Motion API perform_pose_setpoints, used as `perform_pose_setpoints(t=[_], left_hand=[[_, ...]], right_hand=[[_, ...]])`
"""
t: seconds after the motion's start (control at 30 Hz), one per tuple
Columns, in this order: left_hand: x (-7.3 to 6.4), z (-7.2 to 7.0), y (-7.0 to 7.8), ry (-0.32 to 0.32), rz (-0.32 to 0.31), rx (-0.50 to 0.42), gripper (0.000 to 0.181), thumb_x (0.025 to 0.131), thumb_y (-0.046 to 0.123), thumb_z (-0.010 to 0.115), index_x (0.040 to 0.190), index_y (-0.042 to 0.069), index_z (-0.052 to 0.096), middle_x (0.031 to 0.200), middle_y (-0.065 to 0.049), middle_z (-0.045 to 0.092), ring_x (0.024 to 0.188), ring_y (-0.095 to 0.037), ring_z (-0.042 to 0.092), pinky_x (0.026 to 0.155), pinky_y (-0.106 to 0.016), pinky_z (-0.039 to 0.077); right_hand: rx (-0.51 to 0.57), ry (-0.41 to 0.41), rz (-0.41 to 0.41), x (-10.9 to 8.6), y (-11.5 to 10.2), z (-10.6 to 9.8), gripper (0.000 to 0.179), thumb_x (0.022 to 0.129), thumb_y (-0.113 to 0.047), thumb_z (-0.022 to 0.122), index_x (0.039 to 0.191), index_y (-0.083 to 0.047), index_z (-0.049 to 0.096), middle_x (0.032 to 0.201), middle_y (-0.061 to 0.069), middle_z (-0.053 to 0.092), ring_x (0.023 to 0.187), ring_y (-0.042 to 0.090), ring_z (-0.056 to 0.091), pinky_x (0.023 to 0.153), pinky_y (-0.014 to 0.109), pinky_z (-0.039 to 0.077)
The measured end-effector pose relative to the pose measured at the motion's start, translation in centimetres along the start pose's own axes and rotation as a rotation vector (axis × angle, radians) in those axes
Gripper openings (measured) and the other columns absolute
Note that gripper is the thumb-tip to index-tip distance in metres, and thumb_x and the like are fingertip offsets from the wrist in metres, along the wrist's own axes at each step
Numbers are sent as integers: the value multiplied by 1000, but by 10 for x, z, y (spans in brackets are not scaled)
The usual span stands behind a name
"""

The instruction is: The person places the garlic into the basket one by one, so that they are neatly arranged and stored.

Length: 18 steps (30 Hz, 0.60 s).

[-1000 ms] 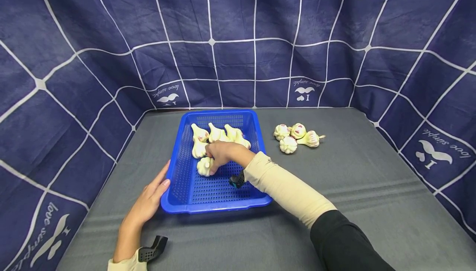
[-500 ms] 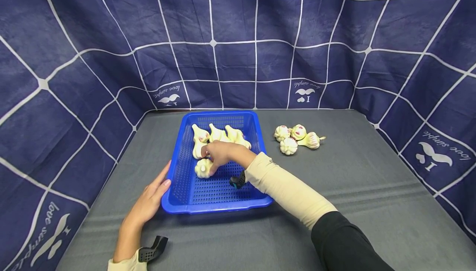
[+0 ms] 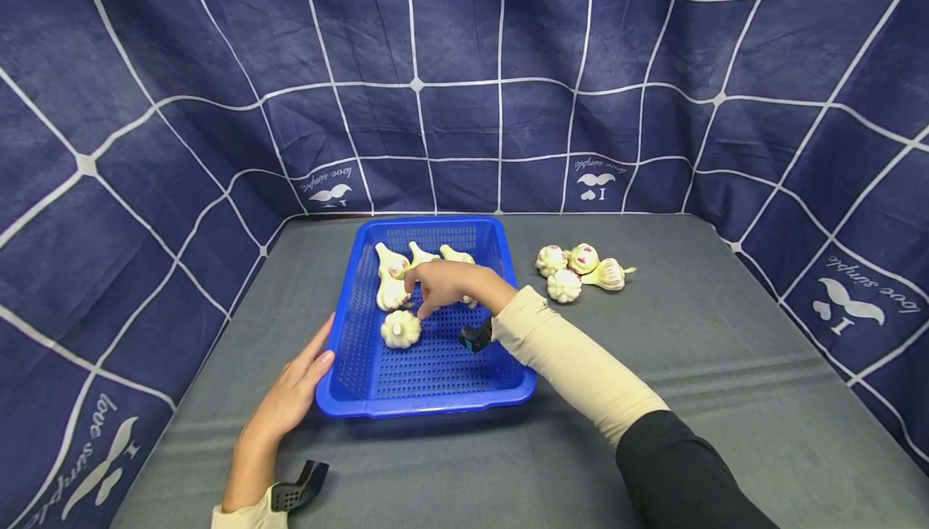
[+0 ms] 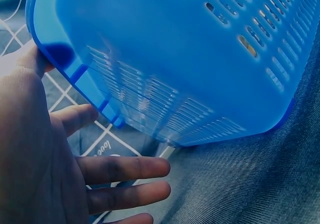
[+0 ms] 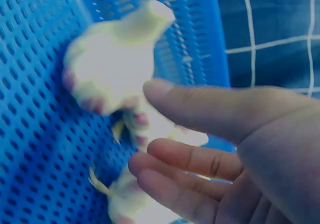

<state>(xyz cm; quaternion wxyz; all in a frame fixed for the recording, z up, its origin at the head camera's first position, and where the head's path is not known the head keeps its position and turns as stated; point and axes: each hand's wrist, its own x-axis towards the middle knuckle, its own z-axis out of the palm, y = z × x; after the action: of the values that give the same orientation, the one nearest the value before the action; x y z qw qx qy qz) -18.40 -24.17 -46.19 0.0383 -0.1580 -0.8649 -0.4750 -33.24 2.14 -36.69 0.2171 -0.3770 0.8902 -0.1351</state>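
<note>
A blue perforated plastic basket (image 3: 428,406) holds several garlic bulbs. One garlic bulb (image 3: 401,329) sits upright at the basket's left, stem up, just beside my right hand (image 3: 450,285). Fingers and thumb of that hand are apart, with nothing between them; in the right wrist view a large garlic bulb (image 5: 112,64) lies past the thumb tip. More bulbs form rows at the basket's far end, partly hidden behind the right hand. My left hand (image 3: 293,388) rests against the basket's left rim, and the left wrist view shows its fingers (image 4: 125,170) extended beside the basket's outer wall.
Right of the basket, a small cluster of garlic bulbs (image 3: 564,285) lies on the grey cloth-covered table (image 3: 697,335). A dark blue checked curtain (image 3: 464,118) encloses the back and sides. Each wrist carries a black camera mount (image 3: 299,487).
My right hand has let go of the near-left garlic bulb and shifted slightly up and right. The bulb now stands free in the basket. The left hand has kept its place.
</note>
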Motion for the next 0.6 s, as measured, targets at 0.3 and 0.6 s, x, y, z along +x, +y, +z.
perform_pose_setpoints(t=[0.3, 0.6], left_hand=[[0, 0, 0, 9, 0, 11, 55, 106, 24, 39, 158, 12, 24, 157, -22, 30, 139, -48, 31, 109, -63, 25], [-2, -1, 0, 11, -5, 31, 54, 107, 25, 39, 158, 15, 25, 157, -18, 32, 139, -43, 33, 107, -20, 24]], right_hand=[[144, 118, -86, -25, 23, -23, 45, 92, -23, 72, 128, 0, 59, 87, 3, 70, 74, 13, 65, 71, 25, 50], [214, 359, -90, -62, 52, -33, 34, 89, -21, 74, 117, -3, 65, 87, 1, 67, 81, 15, 65, 77, 29, 52]])
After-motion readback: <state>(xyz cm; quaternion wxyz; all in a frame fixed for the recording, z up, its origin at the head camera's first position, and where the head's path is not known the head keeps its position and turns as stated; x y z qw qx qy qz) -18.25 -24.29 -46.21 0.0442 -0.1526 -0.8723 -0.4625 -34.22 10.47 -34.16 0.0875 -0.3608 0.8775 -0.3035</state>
